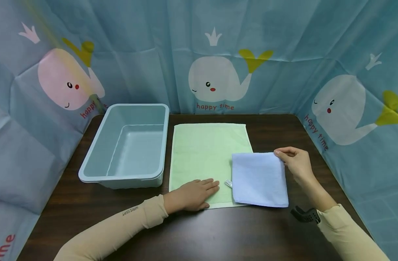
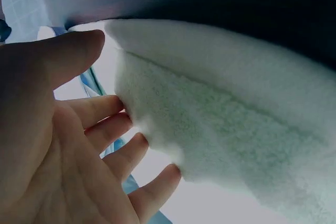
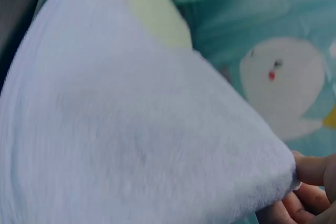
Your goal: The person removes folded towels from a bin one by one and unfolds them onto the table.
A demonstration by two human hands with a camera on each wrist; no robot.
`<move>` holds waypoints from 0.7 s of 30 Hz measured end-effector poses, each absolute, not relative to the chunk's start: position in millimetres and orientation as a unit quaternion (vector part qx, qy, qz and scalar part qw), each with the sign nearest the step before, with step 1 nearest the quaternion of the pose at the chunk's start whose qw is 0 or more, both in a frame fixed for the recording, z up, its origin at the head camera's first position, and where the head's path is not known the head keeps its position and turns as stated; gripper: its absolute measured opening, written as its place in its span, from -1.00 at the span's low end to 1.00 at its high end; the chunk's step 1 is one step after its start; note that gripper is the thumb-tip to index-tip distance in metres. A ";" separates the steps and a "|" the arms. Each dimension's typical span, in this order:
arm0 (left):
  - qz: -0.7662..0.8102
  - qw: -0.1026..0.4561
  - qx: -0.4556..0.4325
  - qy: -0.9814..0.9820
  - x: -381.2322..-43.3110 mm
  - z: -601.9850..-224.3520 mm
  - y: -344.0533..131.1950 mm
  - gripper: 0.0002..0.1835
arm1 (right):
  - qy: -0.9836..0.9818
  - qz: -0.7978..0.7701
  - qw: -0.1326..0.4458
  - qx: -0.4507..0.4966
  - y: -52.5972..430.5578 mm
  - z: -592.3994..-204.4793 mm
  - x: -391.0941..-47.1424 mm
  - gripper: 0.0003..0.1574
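Note:
A light green towel [image 1: 205, 156] is spread flat on the dark table. My left hand [image 1: 194, 195] rests on its near left part, palm down with the fingers straight. A folded light blue towel [image 1: 260, 181] overlaps the green towel's near right corner. My right hand [image 1: 295, 161] pinches the far right corner of the blue towel between thumb and fingers; the right wrist view shows this pinch at the towel's tip [image 3: 278, 182]. A small white tag [image 1: 229, 183] sticks out at the blue towel's left edge.
An open light blue plastic basin [image 1: 130, 152] stands on the table to the left of the green towel. Blue curtains [image 1: 146, 65] with printed whales surround the dark wooden table [image 1: 215, 235] at the back and sides. A black strap [image 1: 305, 214] is on the right wrist.

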State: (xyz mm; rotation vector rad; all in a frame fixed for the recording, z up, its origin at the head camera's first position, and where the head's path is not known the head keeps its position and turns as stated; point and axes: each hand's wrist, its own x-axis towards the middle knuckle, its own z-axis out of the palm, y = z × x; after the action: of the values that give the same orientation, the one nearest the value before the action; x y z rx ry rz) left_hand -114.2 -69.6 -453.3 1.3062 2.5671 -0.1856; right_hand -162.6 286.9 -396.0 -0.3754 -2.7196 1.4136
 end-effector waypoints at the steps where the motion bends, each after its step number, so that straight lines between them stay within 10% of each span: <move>1: -0.065 0.128 0.448 0.882 -114.0 -453.1 -69.1 -0.27 | -0.885 0.449 0.031 -0.122 292.2 -399.7 -165.4 -0.43; 21: -0.039 0.144 0.439 0.886 -113.2 -442.4 -66.0 -0.30 | -0.933 0.334 -0.137 -0.014 330.3 -445.8 -213.9 -0.34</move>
State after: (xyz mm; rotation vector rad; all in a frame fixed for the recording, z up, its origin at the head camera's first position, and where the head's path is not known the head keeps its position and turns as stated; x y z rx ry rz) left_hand -113.2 -66.0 -442.4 1.2643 2.5536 -0.1119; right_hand -213.9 330.3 -445.8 -0.0469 -3.2166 1.1502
